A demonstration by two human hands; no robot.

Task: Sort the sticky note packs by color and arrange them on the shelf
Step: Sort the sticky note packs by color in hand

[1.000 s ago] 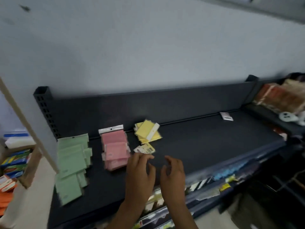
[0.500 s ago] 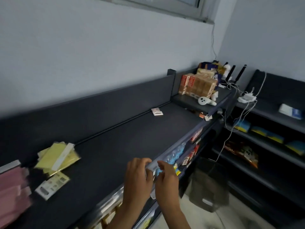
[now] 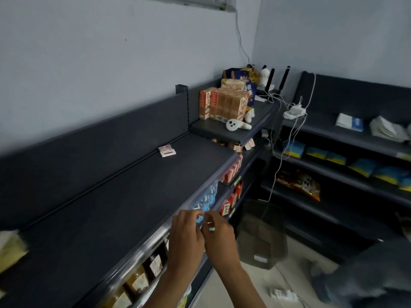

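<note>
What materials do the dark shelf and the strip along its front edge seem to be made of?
The shelf looks like painted sheet metal with a matte dark grey finish: flat, thin, without grain, and its upright post at the back is a squared hollow section. The front strip looks like clear glossy plastic, since it shines and the labels show through it. Neither is certain from the look alone.

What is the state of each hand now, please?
Left hand: fingers curled near the shelf edge; cannot tell whether it holds anything.
Right hand: fingers curled; cannot tell either.
</note>
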